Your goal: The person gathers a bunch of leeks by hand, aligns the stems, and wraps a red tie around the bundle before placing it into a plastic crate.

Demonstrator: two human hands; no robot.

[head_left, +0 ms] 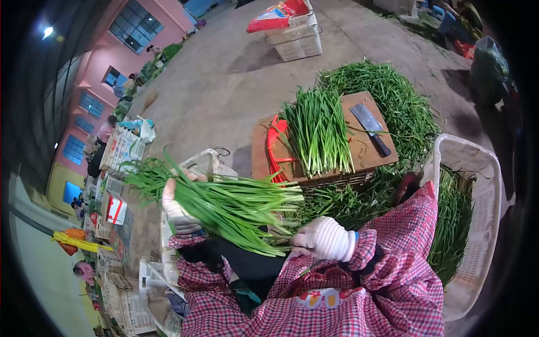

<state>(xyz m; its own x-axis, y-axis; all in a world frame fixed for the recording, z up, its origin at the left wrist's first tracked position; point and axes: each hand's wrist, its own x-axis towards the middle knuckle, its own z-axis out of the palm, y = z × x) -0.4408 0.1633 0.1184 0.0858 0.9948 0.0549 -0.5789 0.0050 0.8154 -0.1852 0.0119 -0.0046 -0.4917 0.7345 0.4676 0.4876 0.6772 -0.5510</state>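
My left hand, in a striped glove with bare fingertips, is wrapped round a loose bunch of garlic chives, its leaves pointing left and pale stalk ends right. At those stalk ends, my right hand, gloved alike, has its fingers pinched together on a few stalks, partly hidden. Beyond my hands a wooden board carries a neat pile of garlic chives. Red ties lie on the board's left side, and a cleaver with a black handle on its right.
Loose green trimmings heap behind and around the board. At my right stands a white plastic basket holding more chives; another white basket is behind my left hand. A white crate with red bags stands farther off on the concrete floor.
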